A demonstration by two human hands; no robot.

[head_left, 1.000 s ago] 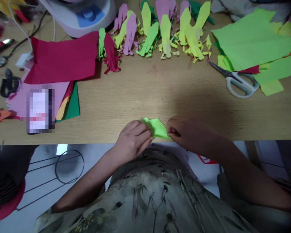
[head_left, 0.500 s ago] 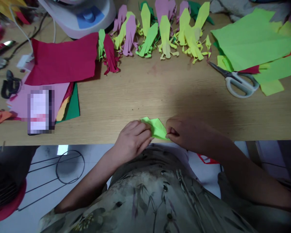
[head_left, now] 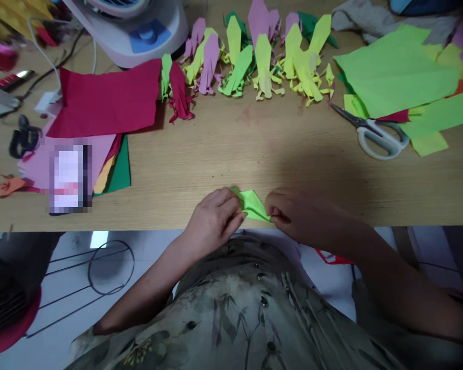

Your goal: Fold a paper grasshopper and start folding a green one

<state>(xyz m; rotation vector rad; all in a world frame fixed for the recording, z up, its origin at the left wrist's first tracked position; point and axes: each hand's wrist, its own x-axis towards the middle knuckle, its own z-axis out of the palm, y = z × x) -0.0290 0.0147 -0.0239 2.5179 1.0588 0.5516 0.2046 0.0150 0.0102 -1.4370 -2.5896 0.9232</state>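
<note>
A small piece of folded bright green paper (head_left: 254,205) is held between my two hands at the table's front edge. My left hand (head_left: 218,213) is closed on its left end, thumb and fingers pinching it. The right end is pinched by my right hand (head_left: 287,210), whose fingers are curled. Both hands cover parts of the paper, so its full shape is hidden. Creases and a raised fold show in the part between them.
Folded paper figures with cut, curled strips (head_left: 264,61) line the back. White-handled scissors (head_left: 381,136) lie at right by green paper sheets (head_left: 397,72). At left are a red sheet (head_left: 108,97), a blurred-out phone (head_left: 67,177) and a white appliance base (head_left: 150,38).
The strip of paper between my hands has opened slightly at its fold, and both hands sit marginally further right. The whole view has shifted a little.
</note>
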